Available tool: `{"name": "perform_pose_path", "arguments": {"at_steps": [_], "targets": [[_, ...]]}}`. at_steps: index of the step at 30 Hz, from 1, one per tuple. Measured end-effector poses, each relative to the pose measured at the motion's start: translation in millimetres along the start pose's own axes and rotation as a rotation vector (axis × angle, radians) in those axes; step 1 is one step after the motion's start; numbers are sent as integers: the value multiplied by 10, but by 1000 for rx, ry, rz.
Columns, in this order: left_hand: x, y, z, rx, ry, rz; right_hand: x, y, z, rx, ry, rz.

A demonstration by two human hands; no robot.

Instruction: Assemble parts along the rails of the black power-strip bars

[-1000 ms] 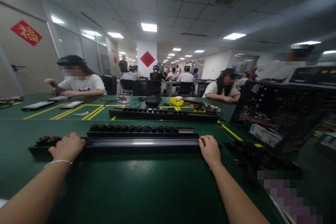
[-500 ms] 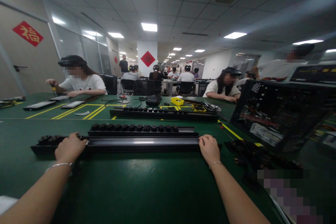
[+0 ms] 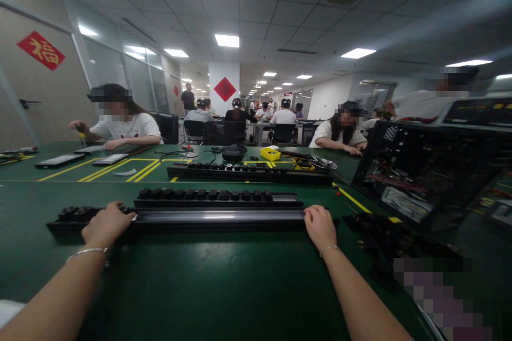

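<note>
A long black power strip (image 3: 216, 219) lies crosswise on the green table (image 3: 208, 282) in front of me. My left hand (image 3: 107, 222) is curled over its left part, near a row of black sockets. My right hand (image 3: 320, 225) grips its right end, fingers wrapped over the top. A second black strip (image 3: 218, 198) with round sockets lies just behind the first, and a third strip (image 3: 250, 173) lies farther back.
An open black computer case (image 3: 424, 173) stands at the right, with a heap of black cables (image 3: 384, 240) before it. A yellow box (image 3: 270, 154) and a metal bowl (image 3: 322, 164) sit at the back. Several people work at the far side and at other tables.
My left hand has slid a little to the right along the strip. My right hand has stayed on the right end.
</note>
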State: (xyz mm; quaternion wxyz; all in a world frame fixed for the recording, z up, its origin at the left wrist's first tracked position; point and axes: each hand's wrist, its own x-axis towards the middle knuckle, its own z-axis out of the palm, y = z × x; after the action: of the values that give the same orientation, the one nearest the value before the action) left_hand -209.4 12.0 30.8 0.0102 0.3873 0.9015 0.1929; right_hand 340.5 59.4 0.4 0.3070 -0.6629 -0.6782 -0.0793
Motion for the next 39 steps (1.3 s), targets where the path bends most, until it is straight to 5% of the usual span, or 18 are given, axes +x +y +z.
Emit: {"name": "perform_pose_path", "arguments": {"at_steps": [24,39], "targets": [[-72,84,-52,112,-83,-3,9,-7,8,12,-25,5],[-272,203,2,34,2,-67,2,-17,-12,19,-21,10]]}}
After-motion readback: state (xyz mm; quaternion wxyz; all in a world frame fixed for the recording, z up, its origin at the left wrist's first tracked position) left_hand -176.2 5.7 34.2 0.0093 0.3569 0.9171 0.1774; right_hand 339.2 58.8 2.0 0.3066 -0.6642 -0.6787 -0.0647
